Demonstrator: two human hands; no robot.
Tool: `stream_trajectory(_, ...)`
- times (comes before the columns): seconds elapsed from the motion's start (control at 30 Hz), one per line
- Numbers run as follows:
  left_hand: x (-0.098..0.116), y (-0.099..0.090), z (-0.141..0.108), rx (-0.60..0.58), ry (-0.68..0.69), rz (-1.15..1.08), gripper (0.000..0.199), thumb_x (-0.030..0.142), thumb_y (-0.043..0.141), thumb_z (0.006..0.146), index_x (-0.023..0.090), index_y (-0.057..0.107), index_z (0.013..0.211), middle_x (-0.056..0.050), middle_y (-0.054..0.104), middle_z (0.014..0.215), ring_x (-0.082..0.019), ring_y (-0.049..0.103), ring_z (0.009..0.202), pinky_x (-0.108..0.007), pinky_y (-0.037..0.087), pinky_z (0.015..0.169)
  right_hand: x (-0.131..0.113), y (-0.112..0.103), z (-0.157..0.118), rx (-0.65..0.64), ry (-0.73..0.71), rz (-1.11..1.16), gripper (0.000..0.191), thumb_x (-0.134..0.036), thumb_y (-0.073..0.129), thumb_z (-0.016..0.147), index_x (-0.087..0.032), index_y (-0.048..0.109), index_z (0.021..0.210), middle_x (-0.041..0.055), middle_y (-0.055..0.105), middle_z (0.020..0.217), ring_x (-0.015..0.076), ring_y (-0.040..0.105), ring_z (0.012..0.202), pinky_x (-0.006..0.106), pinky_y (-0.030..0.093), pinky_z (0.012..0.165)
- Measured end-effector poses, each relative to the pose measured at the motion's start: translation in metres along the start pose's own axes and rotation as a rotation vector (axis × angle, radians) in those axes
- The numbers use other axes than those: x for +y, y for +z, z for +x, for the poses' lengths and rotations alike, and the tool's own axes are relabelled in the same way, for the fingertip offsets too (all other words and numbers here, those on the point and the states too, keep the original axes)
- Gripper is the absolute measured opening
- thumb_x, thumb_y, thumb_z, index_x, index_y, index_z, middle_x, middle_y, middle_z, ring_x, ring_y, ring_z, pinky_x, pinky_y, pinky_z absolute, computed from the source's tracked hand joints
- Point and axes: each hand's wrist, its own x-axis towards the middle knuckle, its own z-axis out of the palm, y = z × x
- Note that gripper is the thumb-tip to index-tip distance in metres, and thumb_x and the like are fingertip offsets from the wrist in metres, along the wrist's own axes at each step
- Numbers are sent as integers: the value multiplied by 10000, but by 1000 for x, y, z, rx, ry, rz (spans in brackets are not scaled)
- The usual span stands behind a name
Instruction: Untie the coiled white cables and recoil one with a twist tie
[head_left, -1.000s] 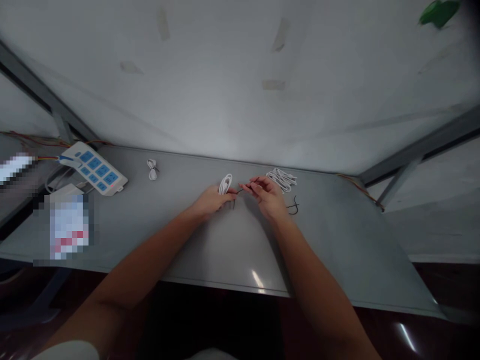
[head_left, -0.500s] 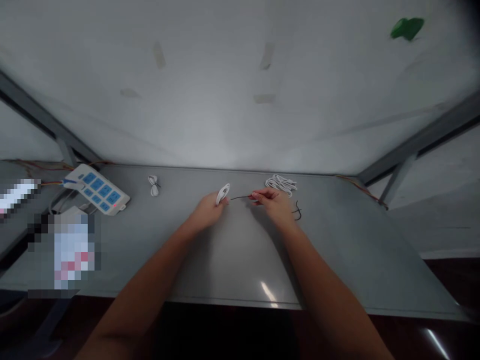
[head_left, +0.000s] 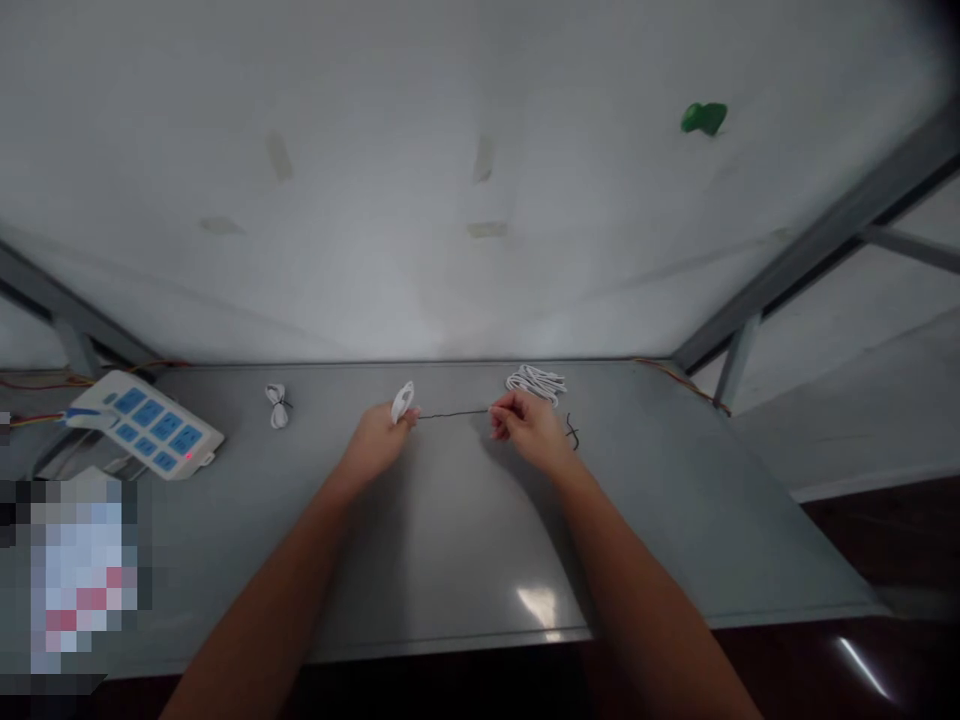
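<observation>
**Black tie stretched between both hands, white cable coil in the left**

Left hand point(head_left: 375, 436): fingers closed around a white cable coil point(head_left: 403, 402), its loop standing up above the thumb. One end of a thin black tie point(head_left: 452, 414) meets these same fingertips; whether it is fixed to the coil cannot be told.

Right hand point(head_left: 529, 428): thumb and forefinger pinch the other end of the tie, which runs nearly straight and level across the gap between the hands, above the table point(head_left: 675, 520).

Just behind the right hand lies a loose white cable bundle point(head_left: 536, 382); to that hand's right, a few short black ties point(head_left: 573, 432) cross one another on the tabletop. Well to the left of the left hand sits a small white coil point(head_left: 277, 407), bound at its middle with a dark tie.

Farther left, a white power strip point(head_left: 154, 425) with blue socket panels rests at an angle, its red light point(head_left: 189, 456) lit. Markings on it are too small to read.

Writing: near the table's left edge a pixelated patch point(head_left: 82, 570) covers something pale with a red band; any lettering there is illegible
</observation>
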Motion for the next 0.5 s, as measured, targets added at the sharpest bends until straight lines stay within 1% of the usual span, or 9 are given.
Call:
stream_trajectory(0.03,-4,-3,3,27,-27,13,343,424,472,940,227,518,663,-58,620,674,-215,580,681,-312,389,661,0,-10,3,39,1,11,227,-433,739,795,-244,618,763,6,669,666,194,655,543,335,519,529)
stream_trajectory(0.1,-11,-8,8,84,-85,21,317,395,474,931,229,525,666,-68,634,679,-224,600,698,-313,404,662,2,-38,7,66,32,21,278,-481,758,762,-235,628,756,3,660,638,184,626,520,318,482,500)
stream_trajectory(0.17,-15,-10,11,133,-132,8,308,395,472,934,226,546,687,-82,655,707,-231,614,719,-315,412,662,6,-72,6,23,124,-65,310,-496,789,720,-216,659,708,13,655,604,157,566,475,288,392,446)
stream_trajectory(0.23,-15,-10,11,155,-152,-23,313,410,467,944,221,565,713,-86,665,735,-232,617,737,-314,411,665,11,-105,1,-30,215,-150,296,-474,832,685,-209,701,678,25,664,599,150,526,462,304,377,448)
stream_trajectory(0.3,-12,-7,9,152,-140,-47,324,424,465,950,219,565,720,-73,647,728,-223,601,729,-310,399,664,14,-129,-6,1,223,-295,235,-410,864,672,-221,726,643,21,638,561,163,515,482,333,394,484)
stream_trajectory(0.33,-9,-4,7,144,-125,-55,321,425,471,948,217,564,721,-63,633,719,-217,589,721,-306,391,662,14,-136,-8,28,201,-382,205,-367,881,658,-221,739,636,35,648,573,176,528,507,353,407,514)
stream_trajectory(0.4,-3,2,4,125,-93,-67,294,420,498,939,211,572,745,-43,612,715,-205,568,709,-299,379,658,12,-137,-8,108,137,-502,159,-299,890,652,-211,758,658,76,685,659,207,565,591,395,440,600)
stream_trajectory(0.47,1,9,0,87,-39,-79,256,414,528,937,202,606,816,-34,621,751,-198,571,726,-294,386,675,7,-117,-4,209,50,-532,137,-307,846,719,-197,766,737,112,705,802,231,590,704,426,472,705)
stream_trajectory(0.5,2,12,-1,61,14,-73,252,416,539,941,199,622,842,-33,628,776,-196,575,742,-294,396,693,3,-100,-3,243,-12,-525,163,-349,785,798,-195,777,852,124,713,915,243,609,784,431,486,762)
